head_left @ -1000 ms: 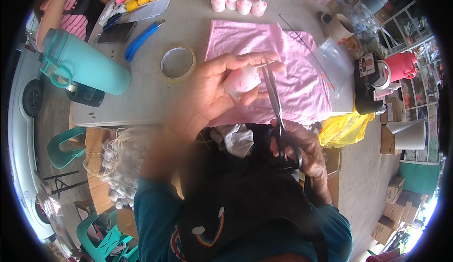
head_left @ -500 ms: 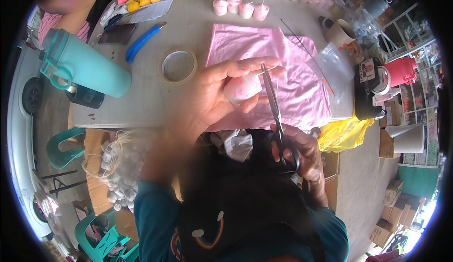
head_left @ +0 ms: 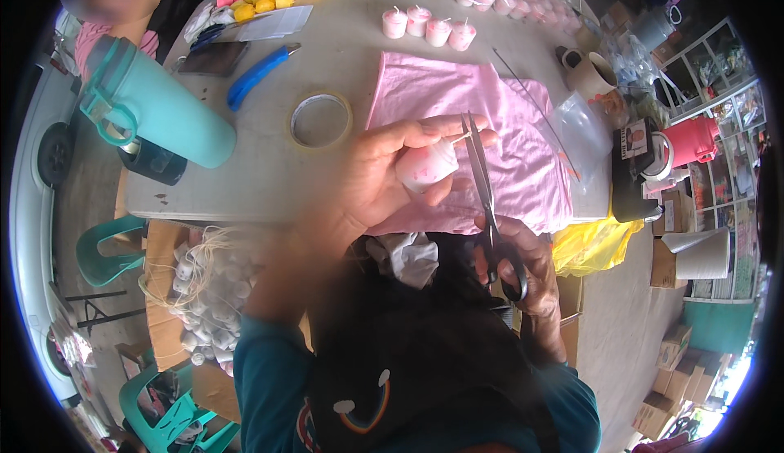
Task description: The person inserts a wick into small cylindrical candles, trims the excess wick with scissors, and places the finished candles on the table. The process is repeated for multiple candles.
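My left hand [head_left: 380, 163] cradles a small pink-and-white votive candle [head_left: 426, 166], tilted so that its wick points to the right. The index finger stretches out beside the wick. In my right hand [head_left: 535, 269] are black-handled scissors [head_left: 487, 200], thumb and fingers in the loops. Their slim metal blades are slightly parted at the wick near my left fingertips; whether they touch it I cannot tell. Beneath both hands lies a folded pink cloth [head_left: 506, 135] on the table. Similar candles [head_left: 438, 32] stand in a short row beyond the cloth.
A tape roll [head_left: 320, 120], a blue cutter knife [head_left: 260, 76] and a teal tumbler [head_left: 167, 110] are at the left. A thin rod [head_left: 535, 98] crosses the cloth's right side. Below the table edge, a carton [head_left: 163, 298] holds white pieces and string. Another person [head_left: 147, 12] sits far left.
The view has shifted slightly, so the table things appear a little further right and lower. My hands keep the same hold on candle and scissors, the blades still at the wick.
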Available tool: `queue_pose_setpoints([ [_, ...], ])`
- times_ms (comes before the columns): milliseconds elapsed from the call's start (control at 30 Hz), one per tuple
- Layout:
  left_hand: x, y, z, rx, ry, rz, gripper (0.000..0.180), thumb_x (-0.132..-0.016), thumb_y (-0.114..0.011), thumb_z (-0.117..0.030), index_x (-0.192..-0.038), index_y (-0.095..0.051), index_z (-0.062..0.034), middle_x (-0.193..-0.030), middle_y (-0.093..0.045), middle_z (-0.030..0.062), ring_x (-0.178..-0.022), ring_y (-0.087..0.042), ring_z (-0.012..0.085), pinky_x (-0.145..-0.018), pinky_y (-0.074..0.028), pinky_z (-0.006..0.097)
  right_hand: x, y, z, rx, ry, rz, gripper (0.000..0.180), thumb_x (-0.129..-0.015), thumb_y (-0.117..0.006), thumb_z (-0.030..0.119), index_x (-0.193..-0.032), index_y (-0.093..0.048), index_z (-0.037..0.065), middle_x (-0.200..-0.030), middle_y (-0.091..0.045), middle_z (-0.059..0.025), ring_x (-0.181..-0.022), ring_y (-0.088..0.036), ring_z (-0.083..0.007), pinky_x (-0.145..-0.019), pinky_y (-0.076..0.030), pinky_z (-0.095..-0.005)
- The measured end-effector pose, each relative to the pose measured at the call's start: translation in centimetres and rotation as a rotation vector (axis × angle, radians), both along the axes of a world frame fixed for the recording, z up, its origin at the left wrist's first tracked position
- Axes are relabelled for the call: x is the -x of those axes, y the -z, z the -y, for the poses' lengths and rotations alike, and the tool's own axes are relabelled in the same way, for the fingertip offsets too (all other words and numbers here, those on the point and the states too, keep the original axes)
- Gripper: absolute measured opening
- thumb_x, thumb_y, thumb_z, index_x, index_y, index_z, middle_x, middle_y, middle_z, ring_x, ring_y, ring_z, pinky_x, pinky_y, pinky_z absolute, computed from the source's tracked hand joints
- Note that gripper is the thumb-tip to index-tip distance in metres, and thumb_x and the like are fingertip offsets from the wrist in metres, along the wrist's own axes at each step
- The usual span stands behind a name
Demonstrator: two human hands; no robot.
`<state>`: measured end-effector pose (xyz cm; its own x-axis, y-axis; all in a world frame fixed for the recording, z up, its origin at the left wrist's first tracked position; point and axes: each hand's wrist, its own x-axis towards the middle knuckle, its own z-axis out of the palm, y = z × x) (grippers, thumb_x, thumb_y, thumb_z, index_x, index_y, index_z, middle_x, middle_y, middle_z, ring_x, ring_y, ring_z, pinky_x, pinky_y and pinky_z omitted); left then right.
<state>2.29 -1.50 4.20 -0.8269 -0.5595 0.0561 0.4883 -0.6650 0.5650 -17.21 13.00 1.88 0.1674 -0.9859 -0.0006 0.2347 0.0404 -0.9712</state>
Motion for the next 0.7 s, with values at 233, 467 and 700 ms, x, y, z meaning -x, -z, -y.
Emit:
queue_pose_setpoints([
  [233, -0.15, -0.02, 0.07, 0.031, -0.026, 0.055, 0.062, -0.089, -0.040, -0.025, -0.140, -0.034, 0.0101, -0.144, -0.038, 0.0250, -0.054, -0.055, 0.0178, -0.097, -0.044, 0.042, -0.08, 0.00, -0.02, -0.007, 0.007, -0.071, 0.059, -0.087, -0.066, 0.030, -0.132, -0.046, -0.004, -0.079, -0.060, -0.0089, -0.068, -0.054, -0.0127, -0.060, -0.042, -0.0239],
  [467, -0.24, 0.15, 0.20, 0.109, -0.027, 0.109, 0.062, -0.089, -0.041, -0.026, -0.139, -0.036, 0.0097, -0.144, -0.038, 0.0252, -0.053, -0.055, 0.0173, -0.094, -0.046, 0.041, -0.47, 0.02, -0.10, -0.041, 0.075, -0.151, 0.062, -0.087, -0.068, 0.032, -0.132, -0.046, -0.004, -0.078, -0.060, -0.0080, -0.067, -0.055, -0.0127, -0.060, -0.042, -0.0246],
  [700, -0.13, 0.19, -0.07, 0.059, -0.049, 0.088, 0.064, -0.088, -0.042, -0.027, -0.139, -0.035, 0.0099, -0.143, -0.039, 0.0257, -0.053, -0.055, 0.0170, -0.096, -0.045, 0.042, -0.23, -0.01, -0.02, -0.053, 0.019, -0.127, 0.049, -0.088, -0.064, 0.015, -0.131, -0.049, -0.002, -0.081, -0.061, -0.0049, -0.071, -0.055, -0.0090, -0.068, -0.045, -0.0223],
])
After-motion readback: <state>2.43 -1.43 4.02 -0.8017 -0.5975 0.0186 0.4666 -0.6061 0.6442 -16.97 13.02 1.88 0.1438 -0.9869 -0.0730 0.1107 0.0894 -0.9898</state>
